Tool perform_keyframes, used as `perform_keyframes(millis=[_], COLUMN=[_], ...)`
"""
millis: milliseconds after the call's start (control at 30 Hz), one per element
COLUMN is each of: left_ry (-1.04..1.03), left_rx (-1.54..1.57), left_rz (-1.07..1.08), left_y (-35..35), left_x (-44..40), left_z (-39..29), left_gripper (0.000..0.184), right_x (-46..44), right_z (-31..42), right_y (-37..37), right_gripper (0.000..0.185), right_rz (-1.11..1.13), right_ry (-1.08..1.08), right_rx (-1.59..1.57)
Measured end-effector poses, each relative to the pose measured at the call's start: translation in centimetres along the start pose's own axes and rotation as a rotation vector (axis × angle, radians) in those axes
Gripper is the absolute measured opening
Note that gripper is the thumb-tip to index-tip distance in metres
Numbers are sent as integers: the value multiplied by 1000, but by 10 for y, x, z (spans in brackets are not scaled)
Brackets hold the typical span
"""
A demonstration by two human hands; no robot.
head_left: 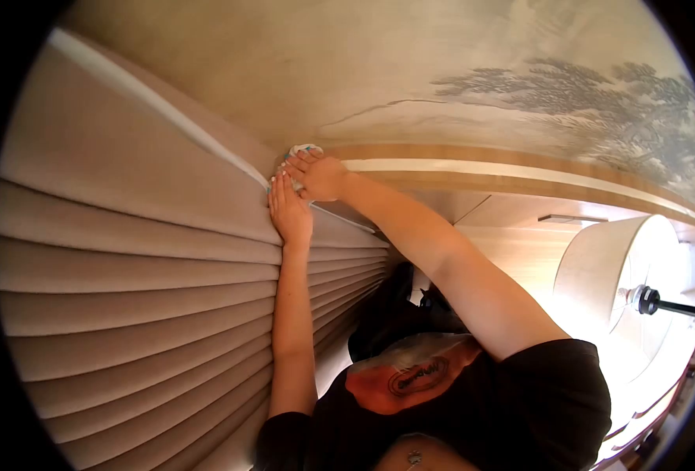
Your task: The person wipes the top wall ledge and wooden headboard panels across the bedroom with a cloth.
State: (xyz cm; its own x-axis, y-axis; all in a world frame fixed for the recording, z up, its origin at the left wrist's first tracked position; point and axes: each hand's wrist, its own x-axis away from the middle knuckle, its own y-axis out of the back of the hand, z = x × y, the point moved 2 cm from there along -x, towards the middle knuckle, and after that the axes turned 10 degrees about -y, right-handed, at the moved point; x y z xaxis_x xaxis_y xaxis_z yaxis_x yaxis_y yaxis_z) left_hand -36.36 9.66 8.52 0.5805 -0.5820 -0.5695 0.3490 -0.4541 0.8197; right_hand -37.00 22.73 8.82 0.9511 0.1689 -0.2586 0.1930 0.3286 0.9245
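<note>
A white cloth (306, 148) with blue patches is bunched at the corner where the padded headboard panel (120, 133) meets the pale wood trim (441, 166). My right hand (324, 178) lies over the cloth, its fingers bent and pressing it down. Close beside it, my left hand (290, 212) points its fingers up onto the cloth's near edge, palm against the padding. Both hands touch or nearly touch each other. Most of the cloth is hidden under them; bits show around the fingertips.
Grey-beige padded ribs (143, 314) run along the left. Wall covering with a painted tree landscape (567, 94) spans the upper area. A lamp with a white drum shade (606, 267) stands at the right. A dark bundle (386, 310) is beyond my chest.
</note>
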Motion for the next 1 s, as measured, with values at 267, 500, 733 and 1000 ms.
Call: perform_keyframes(millis=[267,500,733,1000], left_ry=[-296,-535,-743,-815], left_rx=[144,294,326,412], left_rz=[131,244,231,309], left_y=[-9,-15,-28,-28], left_x=[-26,-52,-65,-75], left_z=[-62,-154,-249,-277], left_gripper=[47,49,50,65], right_x=[94,183,260,308], right_z=[-34,-66,-89,-125], right_y=[52,87,123,159], right_gripper=[54,52,52,49], right_rz=[-231,-388,-426,-1040], right_ry=[-263,-514,-792,-970], right_rx=[-63,89,267,-266])
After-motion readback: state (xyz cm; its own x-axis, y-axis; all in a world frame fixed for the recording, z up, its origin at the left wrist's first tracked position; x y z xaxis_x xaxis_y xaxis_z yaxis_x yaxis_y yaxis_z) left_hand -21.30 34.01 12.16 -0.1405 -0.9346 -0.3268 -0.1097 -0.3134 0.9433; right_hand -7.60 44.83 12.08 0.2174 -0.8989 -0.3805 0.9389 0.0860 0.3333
